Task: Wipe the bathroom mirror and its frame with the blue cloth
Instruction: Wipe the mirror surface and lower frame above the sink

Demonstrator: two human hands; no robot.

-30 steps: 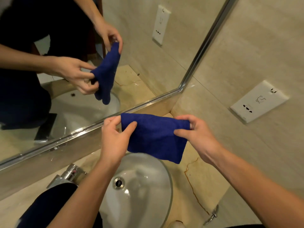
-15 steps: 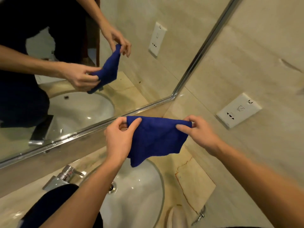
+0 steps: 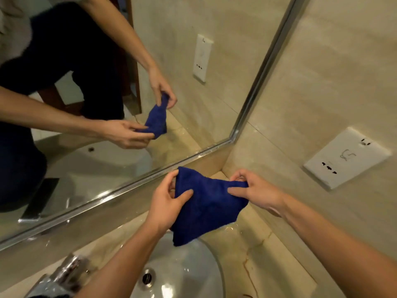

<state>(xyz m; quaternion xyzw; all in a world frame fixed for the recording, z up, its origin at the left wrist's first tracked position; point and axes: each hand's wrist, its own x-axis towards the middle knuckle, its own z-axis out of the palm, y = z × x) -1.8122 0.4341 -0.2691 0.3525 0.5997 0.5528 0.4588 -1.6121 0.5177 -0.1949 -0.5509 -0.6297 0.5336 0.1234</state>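
A blue cloth (image 3: 206, 205) hangs slack between both hands above the sink, just below the mirror's lower right corner. My left hand (image 3: 167, 203) pinches its upper left corner. My right hand (image 3: 255, 190) pinches the upper right corner. The mirror (image 3: 150, 72) fills the upper left of the head view and reflects both arms and the cloth. Its chrome frame (image 3: 253, 82) runs up the right side and along the bottom edge, meeting at a corner near the cloth. The cloth is close to the bottom frame but I cannot tell whether it touches.
A white basin (image 3: 182, 272) with a metal drain (image 3: 148, 277) sits under the hands. A chrome tap (image 3: 64, 274) stands at the lower left. A white wall socket (image 3: 345, 158) is on the beige tiled wall at right. The counter (image 3: 268, 254) has a brown stain.
Both hands have come closer together, so the cloth now sags in the middle instead of being stretched flat. The view has tilted, showing more of the mirror.
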